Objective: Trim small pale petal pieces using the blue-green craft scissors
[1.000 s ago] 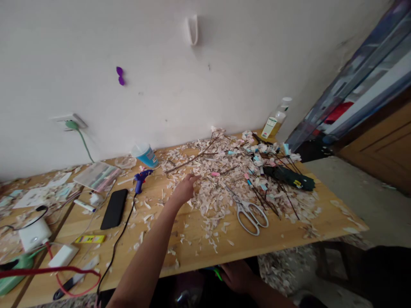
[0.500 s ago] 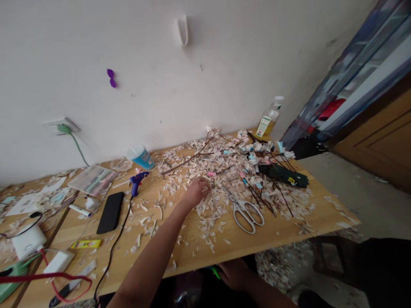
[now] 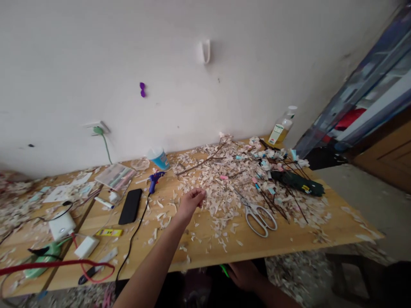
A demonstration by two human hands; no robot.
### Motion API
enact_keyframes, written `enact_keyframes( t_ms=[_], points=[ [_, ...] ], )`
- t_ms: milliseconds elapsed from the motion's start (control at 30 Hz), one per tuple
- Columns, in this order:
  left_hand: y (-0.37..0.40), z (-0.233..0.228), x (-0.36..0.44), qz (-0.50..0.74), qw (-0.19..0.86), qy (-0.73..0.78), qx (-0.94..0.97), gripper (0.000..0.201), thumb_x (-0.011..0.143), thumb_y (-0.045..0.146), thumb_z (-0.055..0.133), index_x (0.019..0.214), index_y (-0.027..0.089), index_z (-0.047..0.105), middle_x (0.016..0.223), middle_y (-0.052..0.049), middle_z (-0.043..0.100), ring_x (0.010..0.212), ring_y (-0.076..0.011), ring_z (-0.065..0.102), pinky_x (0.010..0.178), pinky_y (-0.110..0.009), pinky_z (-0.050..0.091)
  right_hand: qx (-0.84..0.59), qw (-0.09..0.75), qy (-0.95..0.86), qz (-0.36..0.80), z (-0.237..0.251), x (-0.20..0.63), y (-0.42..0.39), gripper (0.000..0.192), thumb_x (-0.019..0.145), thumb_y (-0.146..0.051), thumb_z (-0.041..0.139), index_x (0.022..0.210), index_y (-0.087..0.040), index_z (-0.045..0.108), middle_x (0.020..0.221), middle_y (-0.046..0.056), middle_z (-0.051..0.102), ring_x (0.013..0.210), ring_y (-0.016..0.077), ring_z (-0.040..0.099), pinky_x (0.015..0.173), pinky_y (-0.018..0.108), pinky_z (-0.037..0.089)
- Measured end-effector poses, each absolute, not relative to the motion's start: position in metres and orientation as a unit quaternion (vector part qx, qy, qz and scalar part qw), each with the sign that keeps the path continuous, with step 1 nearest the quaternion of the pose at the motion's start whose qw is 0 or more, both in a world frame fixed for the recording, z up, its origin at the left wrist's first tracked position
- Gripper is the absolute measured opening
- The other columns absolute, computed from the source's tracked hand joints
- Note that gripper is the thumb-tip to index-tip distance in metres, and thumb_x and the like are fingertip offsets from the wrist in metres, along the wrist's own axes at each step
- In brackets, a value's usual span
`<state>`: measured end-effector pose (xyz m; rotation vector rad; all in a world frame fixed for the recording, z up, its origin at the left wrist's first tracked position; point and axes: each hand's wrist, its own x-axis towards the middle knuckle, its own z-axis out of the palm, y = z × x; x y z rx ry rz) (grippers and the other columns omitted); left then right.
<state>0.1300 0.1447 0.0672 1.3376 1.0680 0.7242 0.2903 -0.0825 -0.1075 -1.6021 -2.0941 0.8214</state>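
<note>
My left hand (image 3: 192,202) is just above the near side of the shavings, its thumb and fingers pinched together. Whatever may be in the pinch is too small to make out. Thin pale shavings (image 3: 221,205) lie scattered under and beyond it. To its right lie scissors (image 3: 260,219) with white handles, and a small pink piece (image 3: 224,177) rests further back. Below the table's front edge, my right hand (image 3: 243,273) is low over my lap, beside a bright green thing (image 3: 224,270). Its fingers are mostly lost in shadow.
Left of my hand are a purple glue gun (image 3: 156,182), a black phone (image 3: 130,206) and a blue cup (image 3: 159,158). On the right lie dark twigs with pale flowers (image 3: 265,164), a dark green bundle (image 3: 298,182) and a bottle (image 3: 283,126). A red cable (image 3: 58,266) crosses the near left.
The view has swung left, so the table appears shifted right. My left hand has drawn back slightly from the shavings and its fingers have come into a pinch. My right hand stays low.
</note>
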Motion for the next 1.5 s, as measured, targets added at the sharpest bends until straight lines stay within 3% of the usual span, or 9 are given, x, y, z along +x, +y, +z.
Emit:
enact_keyframes(
  t_ms=[200,333,400,467,600,800,967,1100,1500],
  points=[
    [0.099,0.095,0.078,0.396,0.604,0.475,0.502,0.037,0.081,0.054,0.058,0.087,0.018,0.054,0.089,-0.005,0.067,0.051,-0.0102,0.06,0.046,-0.022,0.044,-0.575,0.14,-0.757,0.278,-0.1,0.288,-0.094,0.036,0.081,-0.029,0.049,0.11,-0.023,0.068,0.115,0.012,0.069,0.109,0.034,0.063,0.097,0.05,0.047],
    [0.069,0.112,0.035,0.447,0.424,0.474,0.628,0.024,0.09,0.04,0.052,0.086,0.018,0.062,0.072,-0.001,0.063,0.053,-0.0111,0.058,0.051,-0.023,0.047,-0.549,0.164,-0.768,0.285,-0.083,0.268,-0.122,0.035,0.078,-0.038,0.055,0.107,-0.023,0.07,0.114,0.013,0.069,0.108,0.0344,0.063,0.093,0.051,0.05],
    [0.051,0.122,0.012,0.449,0.256,0.441,0.734,0.018,0.092,0.029,0.052,0.088,0.02,0.067,0.077,-0.003,0.064,0.068,-0.0134,0.061,0.061,-0.025,0.05,-0.575,0.328,-0.666,0.344,-0.064,0.246,-0.134,0.032,0.076,-0.043,0.061,0.103,-0.028,0.07,0.105,0.011,0.071,0.099,0.0352,0.067,0.085,0.052,0.055],
    [0.033,0.134,-0.008,0.429,0.09,0.36,0.824,0.018,0.092,0.018,0.053,0.102,0.021,0.068,0.09,-0.006,0.066,0.082,-0.0164,0.062,0.07,-0.028,0.051,-0.581,0.364,-0.635,0.357,-0.031,0.222,-0.137,0.037,0.086,-0.046,0.051,0.12,-0.034,0.059,0.11,0.009,0.069,0.089,0.03,0.069,0.077,0.049,0.058],
    [0.011,0.152,-0.032,0.367,-0.049,0.207,0.906,0.037,0.085,0.009,0.06,0.122,0.014,0.059,0.095,-0.009,0.069,0.086,-0.019,0.062,0.073,-0.033,0.052,-0.536,0.589,-0.428,0.427,0.063,0.191,-0.107,0.043,0.092,-0.041,0.051,0.132,-0.029,0.041,0.13,0.013,0.057,0.111,0.0304,0.061,0.087,0.05,0.055],
    [0.004,0.143,-0.037,0.381,-0.087,0.157,0.907,0.031,0.085,0.013,0.062,0.116,0.017,0.063,0.092,-0.006,0.071,0.082,-0.017,0.062,0.069,-0.031,0.052,-0.488,0.541,-0.471,0.497,0.144,0.18,-0.077,0.045,0.08,-0.027,0.071,0.121,-0.03,0.053,0.13,0.007,0.056,0.119,0.0264,0.057,0.099,0.046,0.05],
    [0.001,0.14,-0.032,0.378,-0.08,0.151,0.91,0.028,0.084,0.015,0.064,0.112,0.015,0.064,0.091,-0.005,0.071,0.08,-0.016,0.062,0.067,-0.03,0.052,-0.512,0.514,-0.537,0.431,0.139,0.168,-0.073,0.034,0.08,-0.026,0.069,0.113,-0.029,0.062,0.122,0.005,0.06,0.112,0.023,0.061,0.093,0.038,0.055],
    [0.001,0.141,-0.025,0.367,-0.098,0.122,0.917,0.028,0.081,0.017,0.067,0.109,0.015,0.065,0.088,-0.003,0.071,0.075,-0.0149,0.061,0.064,-0.029,0.05,-0.526,0.502,-0.445,0.522,0.14,0.174,-0.066,0.04,0.079,-0.032,0.072,0.116,-0.026,0.058,0.115,0.006,0.066,0.096,0.0204,0.069,0.085,0.037,0.059],
    [0.005,0.134,-0.02,0.365,-0.087,0.096,0.922,0.023,0.086,0.017,0.058,0.107,0.015,0.066,0.092,-0.004,0.072,0.077,-0.0154,0.062,0.061,-0.029,0.049,-0.539,0.478,-0.425,0.548,0.137,0.184,-0.069,0.044,0.073,-0.041,0.075,0.111,-0.025,0.059,0.119,0.007,0.066,0.099,0.0222,0.068,0.084,0.036,0.06]
  ],
)
